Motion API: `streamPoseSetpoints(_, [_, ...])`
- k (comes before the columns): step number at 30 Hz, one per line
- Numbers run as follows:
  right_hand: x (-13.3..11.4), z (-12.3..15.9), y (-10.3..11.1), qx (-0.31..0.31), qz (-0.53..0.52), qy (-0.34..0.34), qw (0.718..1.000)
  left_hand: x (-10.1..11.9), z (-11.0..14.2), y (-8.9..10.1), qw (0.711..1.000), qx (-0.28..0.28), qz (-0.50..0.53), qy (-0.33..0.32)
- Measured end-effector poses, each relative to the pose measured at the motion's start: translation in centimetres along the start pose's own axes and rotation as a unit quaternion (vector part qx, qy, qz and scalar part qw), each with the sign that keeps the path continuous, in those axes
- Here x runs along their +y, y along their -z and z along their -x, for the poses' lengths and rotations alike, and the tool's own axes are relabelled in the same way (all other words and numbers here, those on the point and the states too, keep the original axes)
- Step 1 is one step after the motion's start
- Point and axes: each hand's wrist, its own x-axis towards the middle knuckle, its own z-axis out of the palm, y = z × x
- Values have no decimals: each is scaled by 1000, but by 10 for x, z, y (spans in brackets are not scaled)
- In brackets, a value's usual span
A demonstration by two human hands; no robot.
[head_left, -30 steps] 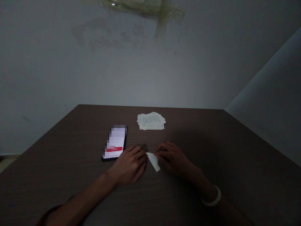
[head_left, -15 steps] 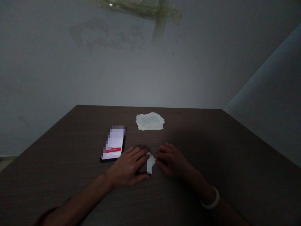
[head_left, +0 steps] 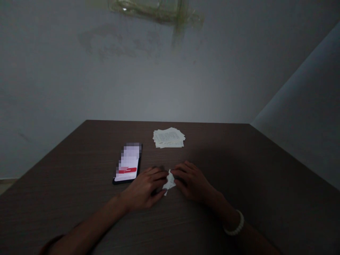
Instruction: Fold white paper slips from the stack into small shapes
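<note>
A small folded piece of pale paper (head_left: 169, 183) lies on the dark wooden table (head_left: 239, 177), pinched between both of my hands. My left hand (head_left: 145, 188) rests palm down with its fingertips closed on the paper's left edge. My right hand (head_left: 190, 180), with a white bracelet (head_left: 235, 225) on the wrist, grips the paper's right edge with curled fingers. The paper looks creased and partly lifted off the table.
A phone (head_left: 128, 163) with a lit screen lies just left of my left hand. A loose stack of pale printed paper squares (head_left: 169, 137) sits farther back at the middle. Grey walls stand behind the table and to the right.
The paper has been folded smaller and turned between my fingertips; it showed a long flat strip before and is now a crumpled, more compact shape. Both hands stayed in place.
</note>
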Motion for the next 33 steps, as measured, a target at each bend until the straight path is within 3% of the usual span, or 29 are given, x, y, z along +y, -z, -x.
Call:
streamPoseSetpoints(9, [7,-1,0,4,37,-6,999,-3,1,-1,999,4,39,10])
streamPoseSetpoints(20, [14,-1,-4,24,-32,2,999,-10,2,-7,998,22,27,43])
streamPoseSetpoints(33, [17,-1,-8,63,-170,-95,979,-7,4,-6,998,39,35,39])
